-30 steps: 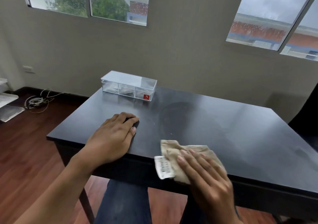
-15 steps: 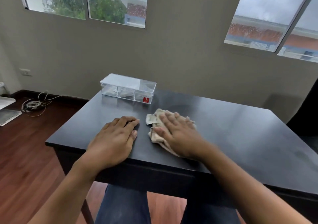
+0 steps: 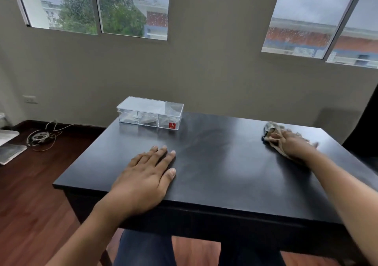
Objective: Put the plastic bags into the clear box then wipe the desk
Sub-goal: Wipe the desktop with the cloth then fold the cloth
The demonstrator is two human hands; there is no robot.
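Black desk (image 3: 225, 175): fills the centre of the frame, set against a grey wall under two rain-spotted windows.

Your left hand (image 3: 143, 179): lower centre, flat on the desk top near its front edge, fingers spread, holding nothing.

Your right hand (image 3: 294, 146): right of frame, arm stretched out, pressed down on a beige cloth (image 3: 272, 132) near the desk's far right corner; fingers bunch over it, motion-blurred.

Clear box (image 3: 150, 113): upper centre, at the desk's far left corner, lid on, red sticker on its front right. Three compartments, with the plastic bags (image 3: 147, 119) lying crumpled inside.

Coiled cables (image 3: 41, 136): left of frame, on the wooden floor by the wall.

Wall socket (image 3: 30, 99): far left, above the cables.
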